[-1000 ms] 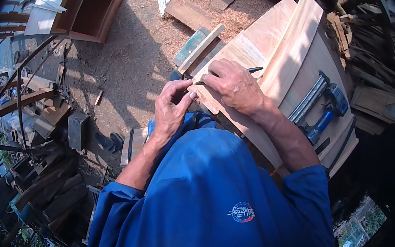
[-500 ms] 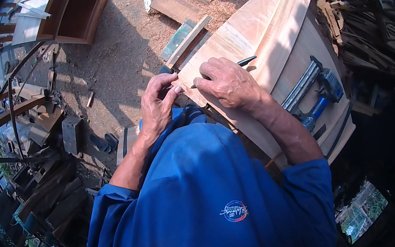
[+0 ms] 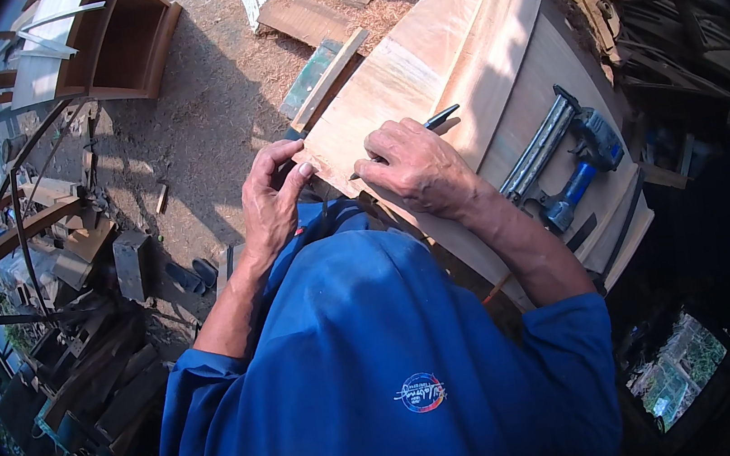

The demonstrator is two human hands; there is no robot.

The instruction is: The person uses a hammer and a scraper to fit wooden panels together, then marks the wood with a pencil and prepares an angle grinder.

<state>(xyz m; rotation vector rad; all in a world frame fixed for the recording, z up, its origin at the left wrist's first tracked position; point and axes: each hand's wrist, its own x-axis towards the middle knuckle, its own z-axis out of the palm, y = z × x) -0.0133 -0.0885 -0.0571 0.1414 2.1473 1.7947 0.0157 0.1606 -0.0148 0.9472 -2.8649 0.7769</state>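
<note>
My right hand [image 3: 417, 167] is closed around a dark pen [image 3: 443, 116]. Its tip comes out below the fingers and meets a reddish wood strip [image 3: 335, 170] at the near left end of a pale wooden panel [image 3: 370, 118]. Opposite it, my left hand [image 3: 272, 194] grips the outer end of that strip, fingers above and thumb below. To the right of my right forearm, a blue and black nail gun [image 3: 580, 160] with a long metal magazine lies on the panel. A raised pale board [image 3: 497, 39] runs along the panel.
A wooden strip [image 3: 328, 77] and a green block sit past the panel's left edge. A brown cabinet [image 3: 128, 38] stands at the far left. Scrap timber [image 3: 109, 369] is heaped at left, more wood [image 3: 678, 34] at right. Shavings cover the ground [image 3: 212, 92].
The view has shifted, so panel and hands appear a little further left. My right hand has drawn slightly away from my left, and the pen tip now shows on the wood.
</note>
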